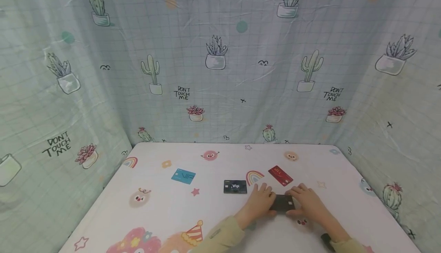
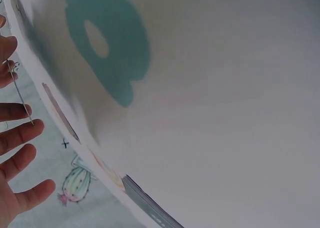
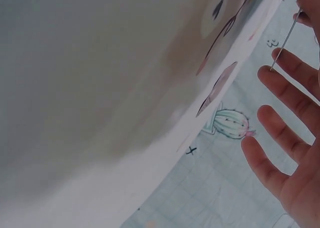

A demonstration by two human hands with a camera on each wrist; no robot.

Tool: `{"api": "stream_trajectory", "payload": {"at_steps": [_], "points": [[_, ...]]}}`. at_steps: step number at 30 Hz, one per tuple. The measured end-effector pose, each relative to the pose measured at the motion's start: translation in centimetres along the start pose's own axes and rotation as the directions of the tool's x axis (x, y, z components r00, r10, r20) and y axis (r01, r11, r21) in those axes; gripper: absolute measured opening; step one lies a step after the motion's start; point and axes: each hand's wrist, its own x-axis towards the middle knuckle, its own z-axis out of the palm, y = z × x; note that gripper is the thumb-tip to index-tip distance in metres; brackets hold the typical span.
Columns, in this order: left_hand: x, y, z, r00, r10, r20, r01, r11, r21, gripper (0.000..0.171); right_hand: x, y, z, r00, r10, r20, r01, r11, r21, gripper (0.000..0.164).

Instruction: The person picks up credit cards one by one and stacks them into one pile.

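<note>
A dark bank-style card [image 1: 282, 203] with a pale chip is held between the two hands, close over the table. My left hand [image 1: 258, 201] pinches its left end between thumb and fingers. At the opposite end my right hand [image 1: 308, 203] grips it in the same manner. Both wrist views show the card edge-on as a thin line; the remaining fingers of the left hand [image 2: 15, 148] and of the right hand [image 3: 295, 118] are spread. Left of the hands lies a black card marked "Vip" [image 1: 235, 190]. A red card [image 1: 280, 175] lies tilted just beyond them.
A blue card [image 1: 183, 176] lies farther left on the white table [image 1: 165, 207], which is printed with cartoon figures, stars and rainbows. A cactus-print cloth [image 1: 241, 80] hangs behind the table and along both sides.
</note>
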Motion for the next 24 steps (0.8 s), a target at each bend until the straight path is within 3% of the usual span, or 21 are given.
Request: {"api": "stream_trajectory", "payload": {"at_steps": [24], "points": [[-2.1,-2.5,-0.3,1.0,-0.026,0.0,0.026,0.999,0.025,0.052,2.3,-2.7,0.3,0.999,-0.032,-0.02,0.032,0.999,0.019,0.054]]}}
